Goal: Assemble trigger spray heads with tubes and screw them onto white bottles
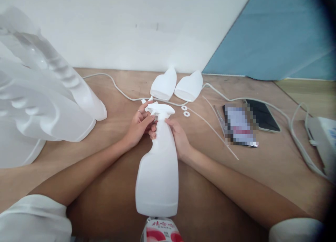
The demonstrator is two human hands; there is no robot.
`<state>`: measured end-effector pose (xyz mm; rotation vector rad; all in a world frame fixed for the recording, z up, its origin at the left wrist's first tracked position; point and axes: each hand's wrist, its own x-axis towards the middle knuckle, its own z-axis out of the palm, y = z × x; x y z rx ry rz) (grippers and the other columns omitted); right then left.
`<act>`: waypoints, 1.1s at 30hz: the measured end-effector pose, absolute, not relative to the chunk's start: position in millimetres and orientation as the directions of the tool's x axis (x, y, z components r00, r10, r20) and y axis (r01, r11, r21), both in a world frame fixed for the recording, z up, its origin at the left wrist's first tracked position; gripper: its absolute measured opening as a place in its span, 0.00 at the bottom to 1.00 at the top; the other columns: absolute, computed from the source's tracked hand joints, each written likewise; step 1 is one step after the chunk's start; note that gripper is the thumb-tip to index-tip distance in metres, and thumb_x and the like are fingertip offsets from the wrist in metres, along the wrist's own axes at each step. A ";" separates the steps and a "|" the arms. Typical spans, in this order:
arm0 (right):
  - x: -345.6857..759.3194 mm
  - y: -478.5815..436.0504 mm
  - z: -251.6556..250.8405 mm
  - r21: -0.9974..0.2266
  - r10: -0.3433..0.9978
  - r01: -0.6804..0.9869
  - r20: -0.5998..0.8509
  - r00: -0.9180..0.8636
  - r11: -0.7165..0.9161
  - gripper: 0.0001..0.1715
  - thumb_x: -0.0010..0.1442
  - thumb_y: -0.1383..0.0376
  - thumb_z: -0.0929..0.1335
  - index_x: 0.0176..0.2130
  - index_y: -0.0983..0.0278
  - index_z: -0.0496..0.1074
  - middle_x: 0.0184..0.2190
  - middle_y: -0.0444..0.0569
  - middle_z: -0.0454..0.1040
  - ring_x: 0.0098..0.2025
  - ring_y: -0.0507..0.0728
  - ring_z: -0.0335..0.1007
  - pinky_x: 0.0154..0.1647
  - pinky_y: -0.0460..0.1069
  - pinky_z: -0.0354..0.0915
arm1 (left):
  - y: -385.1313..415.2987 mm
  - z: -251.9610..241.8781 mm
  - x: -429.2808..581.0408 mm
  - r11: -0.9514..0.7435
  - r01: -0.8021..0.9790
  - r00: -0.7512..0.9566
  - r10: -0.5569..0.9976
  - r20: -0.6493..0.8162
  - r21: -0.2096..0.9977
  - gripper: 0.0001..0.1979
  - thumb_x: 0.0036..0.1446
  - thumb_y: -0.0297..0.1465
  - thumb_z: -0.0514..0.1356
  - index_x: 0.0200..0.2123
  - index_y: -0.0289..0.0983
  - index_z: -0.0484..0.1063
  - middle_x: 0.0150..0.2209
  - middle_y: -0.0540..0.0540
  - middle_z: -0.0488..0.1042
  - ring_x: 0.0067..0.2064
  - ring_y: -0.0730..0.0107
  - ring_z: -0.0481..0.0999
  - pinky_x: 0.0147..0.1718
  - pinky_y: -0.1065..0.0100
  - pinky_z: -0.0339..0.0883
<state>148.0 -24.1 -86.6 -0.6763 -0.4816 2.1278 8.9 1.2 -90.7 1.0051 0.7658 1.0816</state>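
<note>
A white spray bottle (160, 175) lies between my hands, its base toward me and its white trigger head (162, 109) at the far end. My left hand (141, 125) is curled round the trigger side of the head, its fingers closed on it. On the right side of the neck, my right hand (178, 139) grips the bottle, with the thumb near the collar and the other fingers partly hidden behind it. Just beyond the head, two small white rings (186, 114) lie on the table.
Large white bottles (57, 95) stand at the left. Two white heart-shaped pieces (164, 84) sit near the wall, beside a cable (118, 90). Thin tubes (210, 125), two phones (240, 125) and a white box (324, 140) are at the right. A red-and-white package (162, 231) is nearest me.
</note>
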 end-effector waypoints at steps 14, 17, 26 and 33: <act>147.2 -24.1 -87.4 -0.576 0.802 -0.578 -0.272 -0.531 -0.578 0.22 0.61 0.50 0.60 0.34 0.65 0.67 0.24 0.49 0.70 0.23 0.52 0.64 0.21 0.45 0.62 | 4.2 -87.5 9.1 0.199 -0.305 0.322 0.942 -0.096 0.931 0.23 0.53 0.33 0.61 0.52 0.43 0.60 0.20 0.59 0.62 0.18 0.79 0.67 0.15 0.79 0.65; 145.6 -24.3 -86.7 -0.576 0.861 -0.649 -0.238 -0.449 -0.497 0.18 0.62 0.53 0.59 0.38 0.64 0.67 0.25 0.47 0.70 0.23 0.52 0.64 0.23 0.46 0.64 | 4.8 -88.1 8.6 0.208 -0.285 0.320 0.941 -0.112 0.936 0.24 0.53 0.33 0.61 0.52 0.43 0.59 0.22 0.59 0.64 0.17 0.79 0.67 0.14 0.79 0.64; 148.0 -24.7 -85.4 -0.586 0.800 -0.563 -0.289 -0.526 -0.582 0.23 0.61 0.48 0.59 0.34 0.65 0.67 0.22 0.48 0.69 0.21 0.53 0.63 0.20 0.47 0.61 | 4.9 -88.2 8.2 0.222 -0.268 0.325 0.937 -0.129 0.937 0.20 0.53 0.33 0.60 0.49 0.44 0.61 0.19 0.60 0.58 0.17 0.79 0.66 0.14 0.81 0.60; 148.5 -25.6 -85.1 -0.628 0.781 -0.494 -0.328 -0.532 -0.601 0.22 0.61 0.51 0.60 0.29 0.65 0.67 0.22 0.49 0.69 0.21 0.52 0.63 0.20 0.45 0.59 | 5.8 -90.4 8.0 0.207 -0.253 0.333 0.936 -0.116 0.945 0.20 0.54 0.33 0.59 0.50 0.45 0.61 0.19 0.60 0.57 0.18 0.78 0.66 0.14 0.82 0.57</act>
